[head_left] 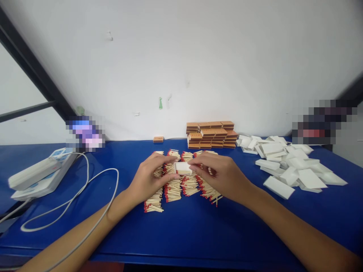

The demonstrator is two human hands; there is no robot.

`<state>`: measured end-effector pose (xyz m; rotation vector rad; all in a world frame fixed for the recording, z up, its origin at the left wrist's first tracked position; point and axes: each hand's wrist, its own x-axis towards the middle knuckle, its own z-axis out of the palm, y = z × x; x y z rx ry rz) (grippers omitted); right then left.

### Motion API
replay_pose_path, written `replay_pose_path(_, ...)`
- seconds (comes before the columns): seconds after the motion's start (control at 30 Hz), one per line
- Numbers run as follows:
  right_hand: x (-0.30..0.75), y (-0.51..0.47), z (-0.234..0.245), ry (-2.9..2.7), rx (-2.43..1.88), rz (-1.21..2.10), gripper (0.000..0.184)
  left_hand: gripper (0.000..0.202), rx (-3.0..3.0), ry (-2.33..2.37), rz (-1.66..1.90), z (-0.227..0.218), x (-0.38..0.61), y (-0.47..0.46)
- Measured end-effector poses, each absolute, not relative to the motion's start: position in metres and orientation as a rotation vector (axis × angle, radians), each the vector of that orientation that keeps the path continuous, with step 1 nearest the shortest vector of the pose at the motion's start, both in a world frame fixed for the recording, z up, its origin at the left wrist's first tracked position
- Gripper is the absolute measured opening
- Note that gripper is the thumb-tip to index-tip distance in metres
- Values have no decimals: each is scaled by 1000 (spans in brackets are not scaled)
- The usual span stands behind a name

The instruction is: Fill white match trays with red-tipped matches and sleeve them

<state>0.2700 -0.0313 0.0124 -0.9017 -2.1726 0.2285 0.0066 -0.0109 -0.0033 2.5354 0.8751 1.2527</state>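
Note:
A small white matchbox tray (pixel 183 166) is held up over the middle of the blue table, with a few matches lying along its near side. My left hand (pixel 151 172) pinches its left end between thumb and fingers. At the right end, the fingers of my right hand (pixel 218 172) are closed at the tray's edge. Underneath, loose red-tipped matches (pixel 172 192) lie in several rows on the table, partly covered by both hands.
Brown matchboxes (pixel 211 136) are stacked against the wall, with a single matchbox (pixel 158 139) to their left. White trays (pixel 283 158) lie heaped at the right. A white power strip (pixel 36 172) and a looping white cable (pixel 113 170) occupy the left, the cable crossing my left forearm.

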Motion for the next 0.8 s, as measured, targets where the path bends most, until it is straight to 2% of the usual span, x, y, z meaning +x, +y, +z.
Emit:
replay_pose_path(0.13, 277, -28, 15, -2280, -958, 239, 17, 46, 2519, 963, 1293, -3, 4, -7)
replay_pose_path(0.33, 281, -22, 3, -2476, -1064, 427, 7, 45, 2549, 968, 1304, -4, 1, -4)
replay_pose_path(0.8, 275, -23, 3, -2383, -1122, 515, 14, 46, 2579, 943, 1279, -2, 2, -6)
